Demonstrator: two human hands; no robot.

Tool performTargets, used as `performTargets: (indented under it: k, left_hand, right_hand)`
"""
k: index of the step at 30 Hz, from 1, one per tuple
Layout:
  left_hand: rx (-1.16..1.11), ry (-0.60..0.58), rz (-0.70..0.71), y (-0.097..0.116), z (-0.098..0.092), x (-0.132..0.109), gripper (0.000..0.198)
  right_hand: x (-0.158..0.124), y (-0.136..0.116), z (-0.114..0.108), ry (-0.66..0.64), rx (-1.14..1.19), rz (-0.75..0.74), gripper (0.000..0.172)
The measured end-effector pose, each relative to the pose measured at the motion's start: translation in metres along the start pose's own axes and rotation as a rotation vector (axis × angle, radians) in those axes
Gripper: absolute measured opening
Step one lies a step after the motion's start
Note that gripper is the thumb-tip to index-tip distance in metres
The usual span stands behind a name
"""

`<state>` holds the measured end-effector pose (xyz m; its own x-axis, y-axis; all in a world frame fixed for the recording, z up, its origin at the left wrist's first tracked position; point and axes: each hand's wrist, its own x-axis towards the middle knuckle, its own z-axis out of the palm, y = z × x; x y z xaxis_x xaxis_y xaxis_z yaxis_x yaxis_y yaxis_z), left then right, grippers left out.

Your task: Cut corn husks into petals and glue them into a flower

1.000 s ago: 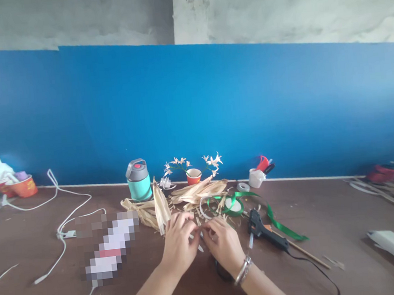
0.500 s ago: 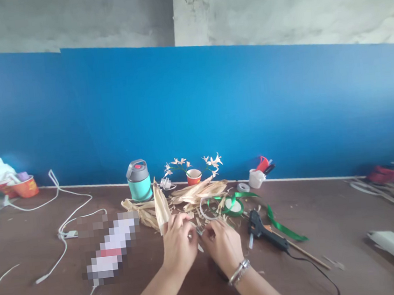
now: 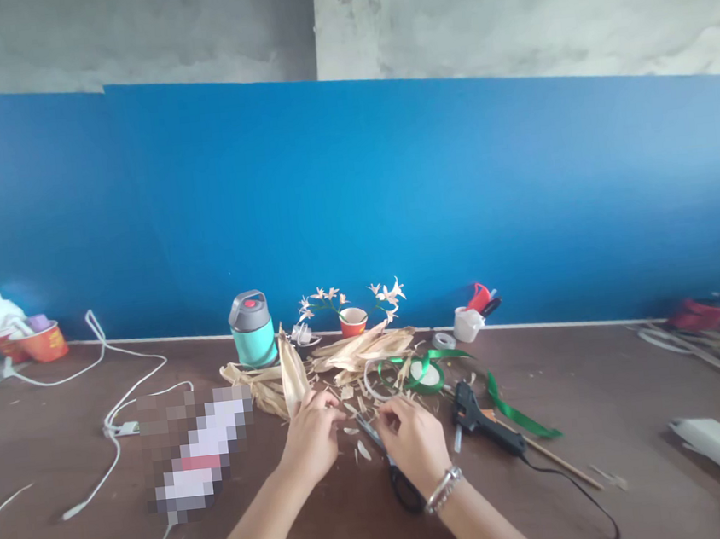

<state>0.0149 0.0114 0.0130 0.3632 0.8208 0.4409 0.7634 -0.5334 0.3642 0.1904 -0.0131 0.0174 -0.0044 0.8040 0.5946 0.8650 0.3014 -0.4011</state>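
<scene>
My left hand (image 3: 315,435) is just above the table, fingers bent and thumb near the index fingertip; whatever is between them is too small to make out. To its right, my right hand (image 3: 415,439), a silver bracelet on its wrist, is curled with thumb and index finger pinched together. What that pinch holds cannot be seen. Dark-handled scissors (image 3: 406,489) lie under and beside the right hand, blades pointing away from me. Small pale husk pieces (image 3: 363,450) are scattered between the hands. A long dried corn husk (image 3: 293,371) stands up behind the left hand.
Behind are more husks (image 3: 362,351), a cup (image 3: 353,322) with husk flowers, and a teal flask (image 3: 254,336). Green ribbon (image 3: 520,415), a glue gun (image 3: 483,424) and a white pot (image 3: 468,324) are at right. A pixelated power strip (image 3: 203,457) and white cables lie left.
My hands have drawn apart, the left one moving left and the right one slightly right. The scissors and small husk pieces between them show more now.
</scene>
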Motion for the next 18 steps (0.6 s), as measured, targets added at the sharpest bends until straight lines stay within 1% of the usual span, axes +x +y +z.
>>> performTargets:
  k: [3,7,12,16,18]
  left_hand:
    - [0.016,0.005,-0.015,-0.006,-0.007,0.003,0.027]
    - [0.090,0.018,-0.068,-0.010,-0.016,0.005,0.018]
    - [0.147,-0.052,-0.086,-0.006,-0.016,0.000,0.009]
    - [0.164,-0.074,-0.061,-0.004,-0.012,-0.002,0.012]
    - [0.150,-0.050,-0.057,-0.004,-0.012,-0.002,0.014]
  right_hand:
    - [0.000,0.000,-0.001,-0.011,-0.002,0.004,0.013]
    - [0.001,0.000,-0.001,-0.031,-0.010,0.004,0.013]
    - [0.001,0.000,-0.002,-0.028,0.002,0.000,0.014]
    - [0.000,0.001,-0.001,-0.028,-0.001,0.006,0.014]
    - [-0.001,0.001,0.000,-0.043,0.016,0.001,0.014]
